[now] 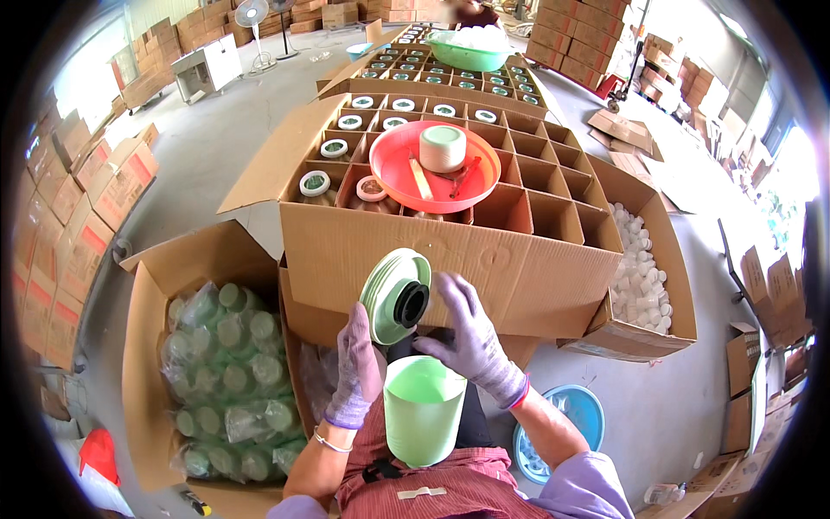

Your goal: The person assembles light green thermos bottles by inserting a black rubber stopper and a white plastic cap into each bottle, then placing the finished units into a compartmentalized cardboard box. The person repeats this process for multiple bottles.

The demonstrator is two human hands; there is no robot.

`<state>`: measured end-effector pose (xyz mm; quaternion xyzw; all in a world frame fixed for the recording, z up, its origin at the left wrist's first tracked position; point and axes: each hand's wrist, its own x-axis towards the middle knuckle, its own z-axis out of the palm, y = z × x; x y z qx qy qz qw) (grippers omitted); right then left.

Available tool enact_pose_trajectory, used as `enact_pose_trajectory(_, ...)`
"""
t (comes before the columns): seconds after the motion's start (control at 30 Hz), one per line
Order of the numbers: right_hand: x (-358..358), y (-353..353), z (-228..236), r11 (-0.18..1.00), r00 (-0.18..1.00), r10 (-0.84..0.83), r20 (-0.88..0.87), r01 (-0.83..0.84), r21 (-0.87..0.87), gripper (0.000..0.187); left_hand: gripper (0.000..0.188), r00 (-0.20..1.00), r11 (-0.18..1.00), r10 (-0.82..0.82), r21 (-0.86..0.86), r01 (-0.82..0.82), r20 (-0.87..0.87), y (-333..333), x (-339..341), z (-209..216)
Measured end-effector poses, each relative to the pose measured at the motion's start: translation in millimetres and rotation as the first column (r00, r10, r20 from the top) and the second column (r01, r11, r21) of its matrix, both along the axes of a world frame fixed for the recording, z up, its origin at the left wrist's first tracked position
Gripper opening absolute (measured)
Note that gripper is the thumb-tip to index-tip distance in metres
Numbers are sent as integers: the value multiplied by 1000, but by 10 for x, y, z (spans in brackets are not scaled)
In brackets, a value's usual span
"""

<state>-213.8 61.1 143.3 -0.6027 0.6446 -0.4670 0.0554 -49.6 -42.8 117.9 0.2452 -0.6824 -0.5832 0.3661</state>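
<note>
My left hand [356,368], in a pale purple work glove, grips a round light-green lid [380,290] by its edge. The lid is tilted on its side, and a black ring [412,304] stands out from the middle of its face. Beside it my right hand [480,346], gloved alike, has its fingers apart and appears to hold nothing; the fingertips are close to the black ring. An open light-green canister [424,419] stands upright in my lap, just below both hands. Its mouth is uncovered.
A divided carton [450,251] holds lidded jars and, on top, a red basin [393,169] with a pale container. A box of bagged green canisters [233,355] is at left. White caps [638,268] fill a box at right, above a blue basin [584,415] on the floor.
</note>
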Motion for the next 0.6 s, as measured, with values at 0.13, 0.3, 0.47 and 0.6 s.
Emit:
enact_pose_trajectory(0.13, 110, -134, 33, 998, 983, 64, 174, -67, 10, 73, 50, 990, 918, 121, -389, -83, 75, 167, -3, -101)
enact_pose_trajectory(0.3, -354, -422, 428, 985, 979, 161, 125, -167, 40, 45, 51, 906, 889, 274, 444, -111, -323, 89, 68, -206)
enact_pose_trajectory(0.47, -1474, -922, 418, 965, 559, -240, -794, 228, -132, 30, 37, 867, 875, 328, 466, -130, -374, -11, -63, -111)
enact_pose_trajectory(0.6, -1647, -890, 309, 950, 512, -294, -807, 248, -189, 6, 40, 809, 789, 392, 612, -50, -439, -169, -4, -437)
